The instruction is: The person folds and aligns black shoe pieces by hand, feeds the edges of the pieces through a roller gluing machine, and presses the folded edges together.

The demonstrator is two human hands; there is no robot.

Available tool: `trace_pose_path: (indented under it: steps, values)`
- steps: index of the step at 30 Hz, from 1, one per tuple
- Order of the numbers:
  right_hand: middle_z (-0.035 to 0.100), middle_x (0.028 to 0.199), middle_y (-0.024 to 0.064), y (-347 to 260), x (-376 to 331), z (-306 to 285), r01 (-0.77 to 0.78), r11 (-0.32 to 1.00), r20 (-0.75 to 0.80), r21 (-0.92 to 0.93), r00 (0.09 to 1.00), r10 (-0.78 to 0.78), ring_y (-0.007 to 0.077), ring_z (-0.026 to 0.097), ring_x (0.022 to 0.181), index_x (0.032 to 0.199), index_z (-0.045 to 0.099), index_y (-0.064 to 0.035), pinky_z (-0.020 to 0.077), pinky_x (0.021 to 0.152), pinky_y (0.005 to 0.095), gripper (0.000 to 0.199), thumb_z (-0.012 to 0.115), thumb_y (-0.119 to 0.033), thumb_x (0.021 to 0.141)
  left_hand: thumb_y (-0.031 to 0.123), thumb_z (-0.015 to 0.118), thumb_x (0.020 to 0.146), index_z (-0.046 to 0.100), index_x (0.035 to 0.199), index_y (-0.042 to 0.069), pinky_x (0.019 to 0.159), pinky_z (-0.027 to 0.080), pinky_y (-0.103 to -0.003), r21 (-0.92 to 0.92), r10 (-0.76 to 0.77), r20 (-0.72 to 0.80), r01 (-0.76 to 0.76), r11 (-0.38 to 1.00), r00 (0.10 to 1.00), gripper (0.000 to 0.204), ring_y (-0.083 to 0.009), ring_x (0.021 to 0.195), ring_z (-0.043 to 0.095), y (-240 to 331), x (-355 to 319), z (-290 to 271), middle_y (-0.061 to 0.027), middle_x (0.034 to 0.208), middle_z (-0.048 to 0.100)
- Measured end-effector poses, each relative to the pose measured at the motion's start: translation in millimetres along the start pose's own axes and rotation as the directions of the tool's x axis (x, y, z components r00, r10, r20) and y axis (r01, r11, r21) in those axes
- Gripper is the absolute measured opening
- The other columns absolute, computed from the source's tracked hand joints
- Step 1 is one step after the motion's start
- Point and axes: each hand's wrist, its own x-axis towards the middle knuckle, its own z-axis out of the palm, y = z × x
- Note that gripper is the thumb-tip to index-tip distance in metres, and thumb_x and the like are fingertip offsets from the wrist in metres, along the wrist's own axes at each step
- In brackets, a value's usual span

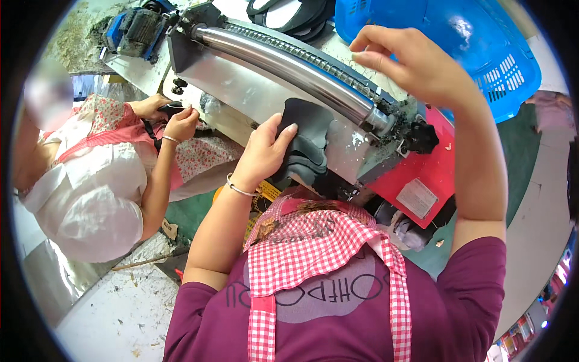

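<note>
Left hand presses a dark shoe piece under the machine's steel roller.

Head view: the left hand [263, 151] grips the dark shoe piece [306, 140] just below the roller [289, 66], whose long axis runs upper-left to lower-right. The right hand [410, 63] hangs loosely curled and empty above the roller's right end. A blue basket [512, 72] stands behind; its contents are unclear.

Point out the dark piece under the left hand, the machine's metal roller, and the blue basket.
Dark piece [307, 130]: head view, on its flat upper face beside the left hand's fingertips.
Metal roller [289, 69]: head view, midway along the shiny cylinder.
Blue basket [506, 78]: head view, on its slotted side wall.
</note>
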Motion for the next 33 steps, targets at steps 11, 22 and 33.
trace_pose_path:
  steps: [11,22,33]
  values:
    - [0.054,0.117,0.0103,91,68,95,-0.423,0.764,0.516,0.487,0.845,0.139,0.0162,0.053,0.103,0.117,0.058,-0.0026,0.0503,0.077,0.0310,0.038,0.058,-0.034,0.095,0.028,0.059,0.093,0.057,0.084,-0.006,0.070,0.046,-0.049,0.421,-0.040,-0.057,0.060,0.905,0.998,0.035,-0.0485,0.085,0.058,11,43,8,-0.0330,0.084,0.058]
    - [0.058,0.078,-0.0020,112,59,72,-0.341,0.768,0.198,0.542,0.940,0.277,0.0065,0.054,0.076,0.097,0.064,-0.0048,0.0414,0.068,0.0232,0.030,0.072,-0.032,0.087,0.020,0.061,0.090,0.054,0.097,-0.005,0.074,0.048,-0.044,0.214,-0.055,0.052,0.042,0.976,0.997,0.027,-0.0445,0.084,0.061,-14,26,-1,-0.0266,0.087,0.063]
    - [0.063,0.084,-0.0020,112,45,75,-0.278,0.909,0.084,0.310,0.961,0.265,0.0075,0.057,0.076,0.102,0.066,-0.0048,0.0458,0.067,0.0246,0.021,0.070,-0.018,0.085,0.022,0.062,0.089,0.055,0.085,-0.005,0.068,0.046,-0.044,0.267,-0.121,0.039,0.106,0.958,0.992,0.028,-0.0426,0.075,0.060,-10,22,2,-0.0254,0.076,0.059]
